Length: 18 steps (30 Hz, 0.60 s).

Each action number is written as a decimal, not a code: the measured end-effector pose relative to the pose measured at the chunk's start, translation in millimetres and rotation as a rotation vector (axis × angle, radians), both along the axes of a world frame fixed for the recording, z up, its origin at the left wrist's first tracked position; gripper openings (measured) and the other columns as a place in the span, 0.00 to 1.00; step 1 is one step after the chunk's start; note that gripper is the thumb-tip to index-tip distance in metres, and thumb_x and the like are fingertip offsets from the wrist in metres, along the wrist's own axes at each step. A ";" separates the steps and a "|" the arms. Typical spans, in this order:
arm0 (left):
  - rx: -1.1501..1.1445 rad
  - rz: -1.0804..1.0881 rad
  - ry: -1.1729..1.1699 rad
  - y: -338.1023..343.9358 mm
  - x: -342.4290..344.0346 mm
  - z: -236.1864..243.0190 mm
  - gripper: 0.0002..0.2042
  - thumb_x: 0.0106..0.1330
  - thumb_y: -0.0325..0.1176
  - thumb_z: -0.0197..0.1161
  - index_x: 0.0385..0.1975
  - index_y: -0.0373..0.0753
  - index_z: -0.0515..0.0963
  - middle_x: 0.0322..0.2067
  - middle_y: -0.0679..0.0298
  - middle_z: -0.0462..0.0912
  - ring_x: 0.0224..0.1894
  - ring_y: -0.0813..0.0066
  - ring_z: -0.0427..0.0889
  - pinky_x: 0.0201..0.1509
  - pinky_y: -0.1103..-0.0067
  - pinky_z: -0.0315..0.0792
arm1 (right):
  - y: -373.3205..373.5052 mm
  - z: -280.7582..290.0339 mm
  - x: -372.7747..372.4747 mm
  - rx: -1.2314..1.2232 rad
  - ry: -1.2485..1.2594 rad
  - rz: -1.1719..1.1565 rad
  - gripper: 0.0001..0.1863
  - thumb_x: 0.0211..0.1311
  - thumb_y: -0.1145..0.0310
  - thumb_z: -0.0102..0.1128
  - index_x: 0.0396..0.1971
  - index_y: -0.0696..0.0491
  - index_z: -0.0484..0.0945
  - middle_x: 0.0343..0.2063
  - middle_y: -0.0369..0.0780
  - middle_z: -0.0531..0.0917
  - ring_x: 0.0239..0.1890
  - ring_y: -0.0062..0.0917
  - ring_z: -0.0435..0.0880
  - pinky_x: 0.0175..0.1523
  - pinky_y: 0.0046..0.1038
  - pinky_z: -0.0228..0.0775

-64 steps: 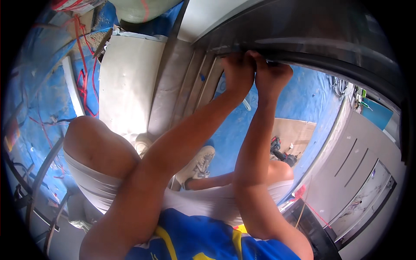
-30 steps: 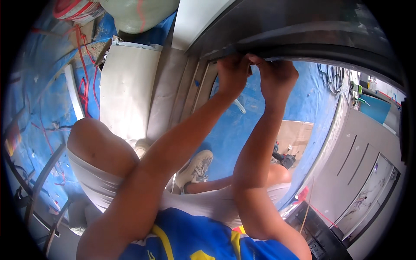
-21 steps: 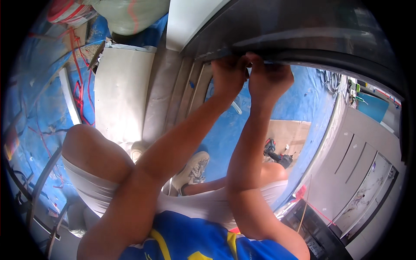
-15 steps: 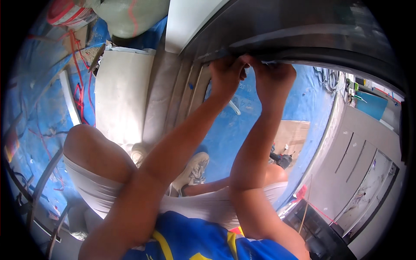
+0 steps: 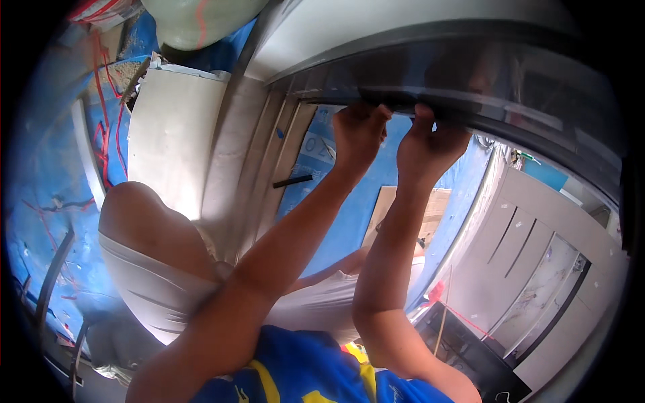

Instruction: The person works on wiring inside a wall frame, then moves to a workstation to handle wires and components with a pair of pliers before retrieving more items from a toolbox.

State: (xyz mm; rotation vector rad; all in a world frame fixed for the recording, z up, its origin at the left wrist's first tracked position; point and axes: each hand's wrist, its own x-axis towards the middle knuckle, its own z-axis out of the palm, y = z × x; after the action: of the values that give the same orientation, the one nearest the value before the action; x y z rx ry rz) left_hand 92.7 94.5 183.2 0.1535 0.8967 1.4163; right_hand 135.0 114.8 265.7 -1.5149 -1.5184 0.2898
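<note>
A dark glossy panel with a black edge (image 5: 524, 139) spans the top of the view, and both my arms reach up to it. My left hand (image 5: 359, 134) is closed at this edge with its thumb bent over the curled fingers; what they pinch is too small and dark to make out. Just to its right, my right hand (image 5: 433, 151) grips the same edge, thumb raised against it and the other fingers partly hidden in its shadow. A small gap separates the two hands.
Blue sheeting (image 5: 336, 208) covers the floor, with a short dark strip (image 5: 293, 181) and cardboard (image 5: 379, 208) on it. Left stand a pale board (image 5: 175, 134) and a full sack (image 5: 201, 20); red cord (image 5: 104, 148) lies beyond. A grey door-like panel (image 5: 524, 235) is at right.
My hands, touching before, are now apart along the edge. The view has shifted: the short dark strip on the floor has come into sight, and my shoe is mostly hidden.
</note>
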 end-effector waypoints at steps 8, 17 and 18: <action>-0.068 -0.048 0.074 0.1 0.7 4.8 0.11 0.57 0.31 0.69 0.18 0.30 0.78 0.15 0.61 0.79 0.20 0.84 0.74 0.23 0.80 0.65 | -0.6 -12.8 4.6 0.063 0.087 0.054 0.21 0.55 0.85 0.55 0.50 0.65 0.66 0.43 0.47 0.76 0.46 0.31 0.76 0.51 0.28 0.71; -0.125 0.001 0.091 1.9 -1.5 26.5 0.11 0.56 0.30 0.67 0.19 0.27 0.80 0.16 0.54 0.81 0.20 0.82 0.76 0.24 0.78 0.67 | -2.9 -20.3 -3.5 0.096 0.075 -0.022 0.26 0.64 0.70 0.56 0.57 0.63 0.59 0.49 0.48 0.72 0.47 0.30 0.74 0.51 0.28 0.69; -0.087 0.023 0.122 4.0 -3.0 26.1 0.11 0.57 0.29 0.67 0.19 0.26 0.80 0.16 0.53 0.81 0.20 0.82 0.76 0.24 0.78 0.68 | -0.8 -20.1 -4.6 0.130 0.027 -0.006 0.26 0.65 0.67 0.56 0.57 0.63 0.59 0.49 0.48 0.72 0.48 0.31 0.74 0.52 0.29 0.68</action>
State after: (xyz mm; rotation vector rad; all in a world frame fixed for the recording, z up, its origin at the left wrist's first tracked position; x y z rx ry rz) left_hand 89.7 98.5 209.3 0.1657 1.0624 1.3975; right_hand 130.4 114.1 245.6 -1.4079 -1.4828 0.2034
